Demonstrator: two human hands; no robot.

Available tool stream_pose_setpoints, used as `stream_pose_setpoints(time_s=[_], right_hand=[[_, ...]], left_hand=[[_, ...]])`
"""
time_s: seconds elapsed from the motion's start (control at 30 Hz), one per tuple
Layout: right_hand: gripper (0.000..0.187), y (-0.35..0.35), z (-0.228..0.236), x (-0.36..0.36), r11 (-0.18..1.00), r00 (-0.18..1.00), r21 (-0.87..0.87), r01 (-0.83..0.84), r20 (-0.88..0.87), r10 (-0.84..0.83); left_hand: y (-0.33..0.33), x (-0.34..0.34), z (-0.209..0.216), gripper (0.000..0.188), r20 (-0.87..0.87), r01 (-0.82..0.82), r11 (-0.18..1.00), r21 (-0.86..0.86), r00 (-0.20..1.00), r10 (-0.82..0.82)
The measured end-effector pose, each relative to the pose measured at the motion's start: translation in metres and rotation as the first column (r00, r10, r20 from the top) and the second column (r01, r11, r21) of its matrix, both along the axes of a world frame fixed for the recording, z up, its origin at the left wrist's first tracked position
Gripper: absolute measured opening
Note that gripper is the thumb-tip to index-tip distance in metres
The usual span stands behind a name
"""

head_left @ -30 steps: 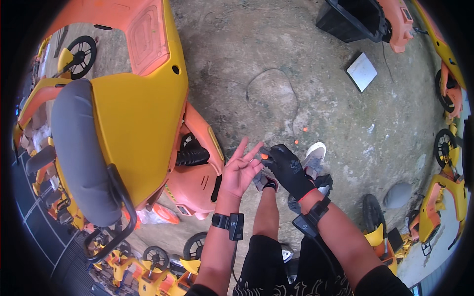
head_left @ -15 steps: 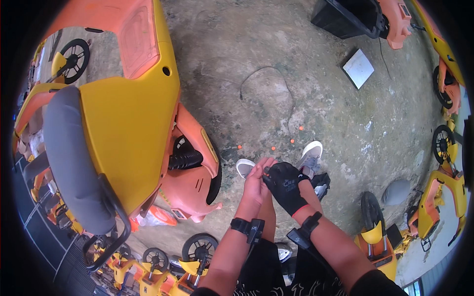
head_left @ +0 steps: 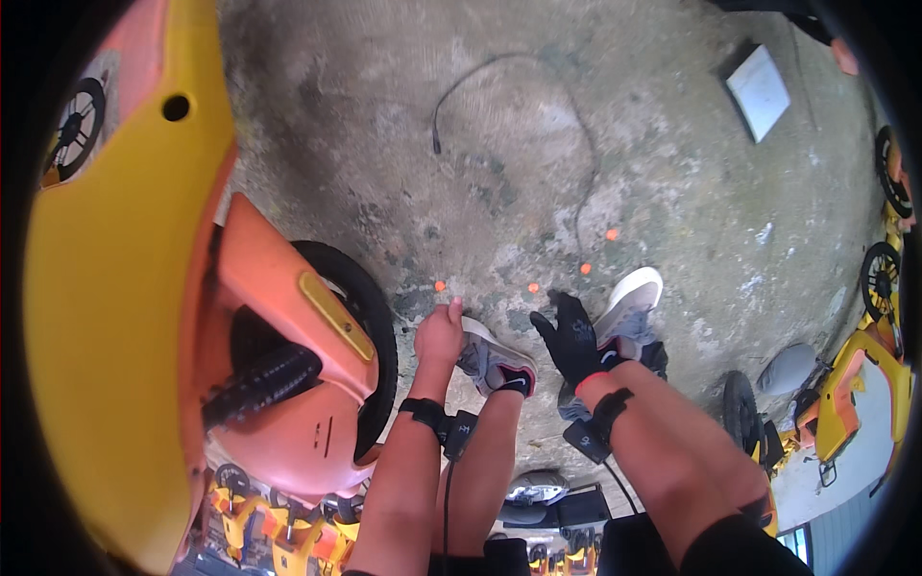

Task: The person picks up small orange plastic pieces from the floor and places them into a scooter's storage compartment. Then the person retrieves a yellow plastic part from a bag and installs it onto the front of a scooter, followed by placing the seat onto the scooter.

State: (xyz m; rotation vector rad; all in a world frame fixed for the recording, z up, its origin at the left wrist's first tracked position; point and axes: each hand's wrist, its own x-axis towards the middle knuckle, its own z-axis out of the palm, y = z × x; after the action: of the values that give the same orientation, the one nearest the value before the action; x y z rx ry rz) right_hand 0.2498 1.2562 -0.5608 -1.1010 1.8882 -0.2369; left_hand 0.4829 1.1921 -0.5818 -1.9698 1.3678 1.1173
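My left hand [head_left: 440,333] is bare and curled closed, thumb toward the floor in front of my left shoe [head_left: 480,348]. Whatever its fingers may hold is hidden. Just beyond its thumb lies a small round orange piece [head_left: 440,286]. My right hand [head_left: 570,338] wears a black glove with red trim at the wrist. Its thumb and fingers are spread, with nothing seen between them, beside my right shoe [head_left: 629,312]. A second orange piece [head_left: 533,288] lies beyond its thumb; a third [head_left: 586,269] and another [head_left: 612,234] lie farther right.
A large yellow and orange scooter body [head_left: 125,288] with a black tyre [head_left: 377,336] stands close on my left. A thin dark cable [head_left: 509,58] curves over the concrete floor. A white square panel [head_left: 759,93] lies at far right, and a grey seat [head_left: 788,370] nearer.
My hands were together and have moved apart, the left to the left, the gloved right slightly right, fingers now spread. The view has moved lower and nearer the floor.
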Motion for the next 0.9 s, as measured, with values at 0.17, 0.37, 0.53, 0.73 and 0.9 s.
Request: stream_pose_setpoints(time_s=[0.17, 0.37, 0.53, 0.73, 0.9], right_hand=[[0.052, -0.008, -0.066, 0.017, 0.946, 0.946, -0.182, -0.269, -0.235, 0.223], [0.018, -0.01, -0.081, 0.012, 0.93, 0.927, -0.115, -0.348, -0.191, 0.324], [0.016, 0.001, -0.052, 0.013, 0.964, 0.986, -0.207, -0.164, -0.061, 0.155], [0.01, -0.016, -0.038, -0.033, 0.917, 0.983, -0.355, 0.182, 0.069, -0.169], [0.018, -0.051, -0.036, -0.117, 0.93, 0.952, -0.221, 0.294, -0.019, -0.306]], left_hand=[[0.009, -0.008, -0.023, 0.046, 0.076, 0.029, 0.983, -0.18, 0.997, -0.016], [0.011, -0.002, -0.054, 0.041, -0.005, -0.117, 0.905, -0.409, 0.992, 0.126], [0.004, -0.003, -0.061, 0.032, 0.0, -0.126, 0.936, -0.33, 0.991, 0.133], [0.024, -0.022, -0.035, 0.025, -0.108, -0.302, 0.927, -0.224, 0.953, 0.284], [0.049, -0.074, -0.015, 0.016, -0.56, -0.601, 0.744, 0.292, 0.523, 0.643]])
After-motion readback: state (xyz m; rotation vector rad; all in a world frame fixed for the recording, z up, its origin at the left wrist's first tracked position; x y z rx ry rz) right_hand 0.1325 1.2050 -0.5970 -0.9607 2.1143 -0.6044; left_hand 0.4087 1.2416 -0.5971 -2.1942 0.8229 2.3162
